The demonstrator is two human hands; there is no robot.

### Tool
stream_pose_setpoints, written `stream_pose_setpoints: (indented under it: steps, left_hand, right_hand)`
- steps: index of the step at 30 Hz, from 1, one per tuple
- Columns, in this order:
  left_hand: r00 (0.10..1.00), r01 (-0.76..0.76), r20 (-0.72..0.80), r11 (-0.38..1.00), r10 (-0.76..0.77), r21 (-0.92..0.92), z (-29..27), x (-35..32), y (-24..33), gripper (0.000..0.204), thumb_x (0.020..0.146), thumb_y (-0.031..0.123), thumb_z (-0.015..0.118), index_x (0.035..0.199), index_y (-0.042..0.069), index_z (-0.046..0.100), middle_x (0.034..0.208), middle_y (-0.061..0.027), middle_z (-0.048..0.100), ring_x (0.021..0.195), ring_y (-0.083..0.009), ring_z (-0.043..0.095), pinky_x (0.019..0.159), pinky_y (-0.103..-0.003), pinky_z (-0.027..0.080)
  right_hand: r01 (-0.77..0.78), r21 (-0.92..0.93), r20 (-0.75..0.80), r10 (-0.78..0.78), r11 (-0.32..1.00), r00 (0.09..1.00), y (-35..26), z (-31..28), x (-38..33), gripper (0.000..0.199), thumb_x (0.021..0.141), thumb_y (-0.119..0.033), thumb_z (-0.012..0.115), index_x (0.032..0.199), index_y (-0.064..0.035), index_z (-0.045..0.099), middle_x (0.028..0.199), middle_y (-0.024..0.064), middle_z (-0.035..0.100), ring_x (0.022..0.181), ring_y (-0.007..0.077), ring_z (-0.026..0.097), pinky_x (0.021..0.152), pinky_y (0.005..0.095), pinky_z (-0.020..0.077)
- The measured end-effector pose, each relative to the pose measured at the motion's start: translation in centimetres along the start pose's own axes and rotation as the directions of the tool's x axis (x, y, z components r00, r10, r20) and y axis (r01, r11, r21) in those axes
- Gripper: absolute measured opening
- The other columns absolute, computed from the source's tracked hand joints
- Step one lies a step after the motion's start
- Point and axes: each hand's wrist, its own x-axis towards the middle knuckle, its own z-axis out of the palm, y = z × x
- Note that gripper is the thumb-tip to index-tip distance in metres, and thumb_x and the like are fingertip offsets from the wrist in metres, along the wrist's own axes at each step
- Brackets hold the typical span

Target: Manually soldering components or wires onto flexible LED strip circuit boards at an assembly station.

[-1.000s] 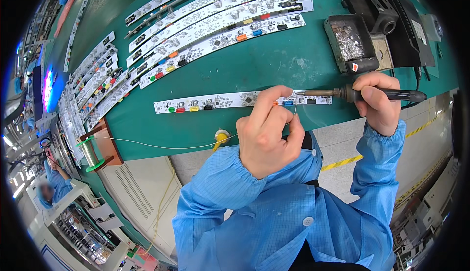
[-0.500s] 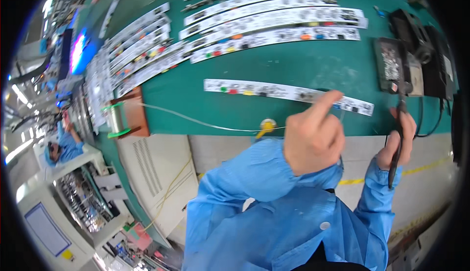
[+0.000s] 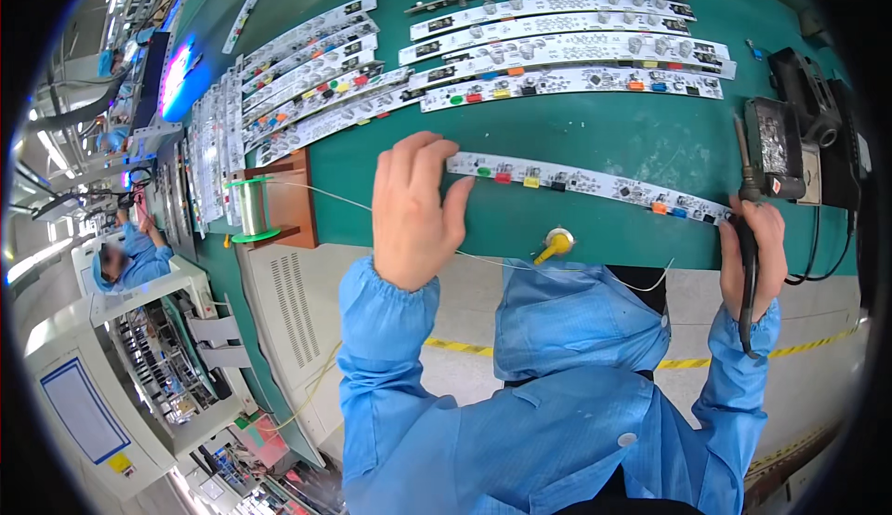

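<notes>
A long white circuit strip (image 3: pixel 595 184) with coloured parts lies on the green bench mat (image 3: pixel 576 129). My left hand (image 3: pixel 414 210) rests spread at the strip's left end, fingertips touching it, holding nothing. My right hand (image 3: pixel 754 257) grips a black soldering iron (image 3: pixel 744 236) upright at the strip's right end, its tip pointing up toward the iron stand (image 3: pixel 779 148). A thin solder wire (image 3: pixel 492 261) runs from a spool (image 3: pixel 251 208) past a yellow guide (image 3: pixel 556 245) at the bench edge.
Several more white circuit strips (image 3: pixel 567 50) lie in rows at the back and along the left (image 3: pixel 307 87). A black soldering station (image 3: pixel 822 125) stands at the right. Another person in blue (image 3: pixel 130 259) works at the far left beside white machines (image 3: pixel 102 366).
My left hand has moved left from pointing above the strip's middle and now lies open at its left end. My right hand has lifted the iron upright at the strip's right end. The view has shifted.
</notes>
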Motion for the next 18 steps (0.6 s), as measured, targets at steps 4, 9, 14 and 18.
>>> stream_pose_setpoints:
  steps: [4, 9, 14, 18]
  left_hand:
    - [0.999, 0.043, 0.012, 0.984, -0.042, -0.175, 0.2, -0.3, -0.9, 0.031, 0.073, -0.002, 0.068, 0.102, 0.001, 0.056, 0.099, -0.015, 0.058, 0.089, -0.0331, 0.057, 0.075, -0.037, 0.049]
    - [0.999, 0.025, 0.046, 0.968, -0.014, -0.25, -0.3, -0.2, -0.8, 0.029, 0.073, -0.003, 0.069, 0.101, 0.0, 0.061, 0.092, -0.0137, 0.059, 0.08, -0.0296, 0.06, 0.068, -0.035, 0.05]
    - [0.995, -0.032, 0.085, 0.96, 0.058, -0.278, 0.1, -0.2, -0.6, 0.031, 0.074, -0.002, 0.069, 0.104, -0.001, 0.063, 0.09, -0.0132, 0.058, 0.076, -0.0273, 0.06, 0.064, -0.033, 0.049]
    - [0.991, -0.028, 0.12, 0.961, 0.063, -0.274, -0.3, -1.3, 0.4, 0.035, 0.075, -0.005, 0.068, 0.11, -0.003, 0.063, 0.089, -0.0129, 0.059, 0.074, -0.0221, 0.06, 0.065, -0.029, 0.048]
  right_hand:
    - [-0.004, 0.062, -0.05, 0.007, 0.998, 0.999, 0.0, 0.4, -0.2, 0.04, 0.069, 0.015, 0.066, 0.107, 0.004, 0.058, 0.094, 0.018, 0.065, 0.085, 0.0325, 0.062, 0.08, 0.0418, 0.048]
    - [-0.008, 0.016, -0.058, 0.009, 1.0, 0.998, 0.1, 0.3, -0.3, 0.039, 0.07, 0.014, 0.066, 0.107, 0.0034, 0.059, 0.095, 0.0172, 0.066, 0.088, 0.0326, 0.061, 0.081, 0.0403, 0.048]
    - [-0.054, -0.16, -0.146, 0.03, 0.986, 0.989, -1.1, 0.1, 0.0, 0.043, 0.078, 0.013, 0.06, 0.119, 0.0022, 0.053, 0.107, 0.0207, 0.062, 0.103, 0.032, 0.058, 0.089, 0.0383, 0.0464]
    - [-0.011, 0.165, 0.054, 0.002, 0.986, 0.999, -4.7, -1.1, -0.1, 0.032, 0.087, -0.012, 0.048, 0.114, 0.0043, 0.055, 0.091, 0.0231, 0.057, 0.082, 0.0326, 0.055, 0.081, 0.0448, 0.0452]
